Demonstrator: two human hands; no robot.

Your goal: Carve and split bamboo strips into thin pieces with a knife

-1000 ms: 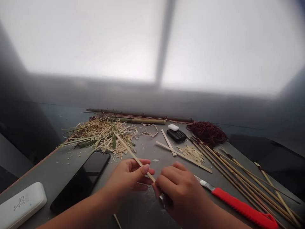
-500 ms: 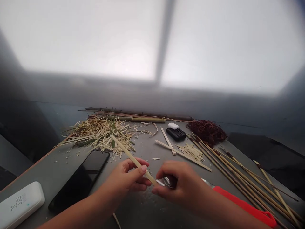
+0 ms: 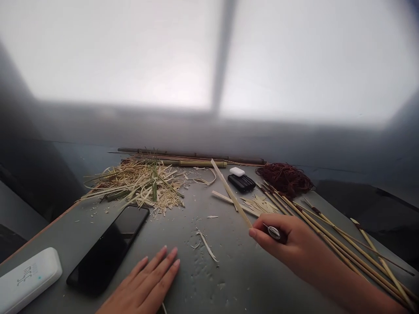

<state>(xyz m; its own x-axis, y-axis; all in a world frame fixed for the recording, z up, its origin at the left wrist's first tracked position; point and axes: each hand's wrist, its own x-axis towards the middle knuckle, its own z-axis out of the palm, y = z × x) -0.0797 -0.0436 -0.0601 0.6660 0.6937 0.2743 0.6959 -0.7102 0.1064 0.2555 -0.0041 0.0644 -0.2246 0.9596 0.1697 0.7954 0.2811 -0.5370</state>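
My right hand (image 3: pixel 288 244) pinches the lower end of a long, pale bamboo strip (image 3: pixel 231 194) between thumb and fingers. The strip slants up and to the left, above the table. Tucked in the same hand is a dark-handled tool (image 3: pixel 273 232) with a metal collar and a thin tip; its kind is not clear and most of it is hidden by the fingers. Flat on the table lies my left hand (image 3: pixel 147 279), fingers stretched out, holding nothing. Thin curled shavings (image 3: pixel 207 245) rest between the two hands.
A black phone (image 3: pixel 109 248) and a white device (image 3: pixel 31 277) lie at left. Behind are a heap of shavings (image 3: pixel 140 183) and bamboo poles (image 3: pixel 196 164). To the right sit a black case (image 3: pixel 241 183), dark red cord (image 3: pixel 288 179) and several thin sticks (image 3: pixel 330 231).
My left hand has let go of the bamboo strip and come down flat on the table. My right hand has moved right with the strip and tool. Fresh shavings now show on the table.
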